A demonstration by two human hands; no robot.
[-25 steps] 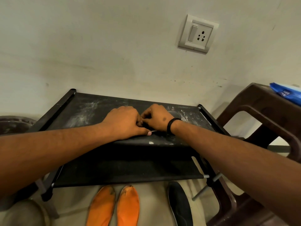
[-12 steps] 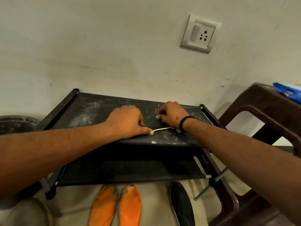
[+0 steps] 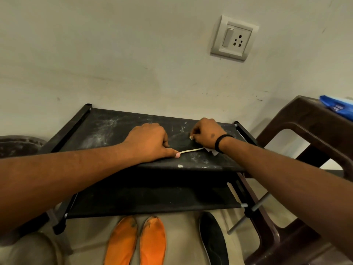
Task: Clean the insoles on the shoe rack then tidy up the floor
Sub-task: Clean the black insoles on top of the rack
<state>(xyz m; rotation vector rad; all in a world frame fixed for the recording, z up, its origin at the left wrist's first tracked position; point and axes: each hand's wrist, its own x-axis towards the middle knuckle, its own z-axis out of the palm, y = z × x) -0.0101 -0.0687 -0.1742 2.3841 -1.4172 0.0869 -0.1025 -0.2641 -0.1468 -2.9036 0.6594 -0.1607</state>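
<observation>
— Black fabric shoe rack [image 3: 107, 131] top: what's happening?
— Left hand [image 3: 149, 142] presses a dark insole [image 3: 181, 138] down, fingers curled. Right hand [image 3: 205, 133] pinches a pale strip [image 3: 192, 150] stretched between both hands.
— Other insoles?
— Two orange insoles [image 3: 137, 243] and a black insole [image 3: 214, 240] lie on the floor below.

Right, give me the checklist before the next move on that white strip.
1. Left hand holds the white strip at its thumb: ok.
2. Right hand grip on the far end: cannot tell, the end is hidden under the hand.
3. Strip straight and unbroken: ok.
4. Rack top wiped: not ok, white smears.
5. Floor tidy: not ok, orange insoles and a black insole lie there.
</observation>
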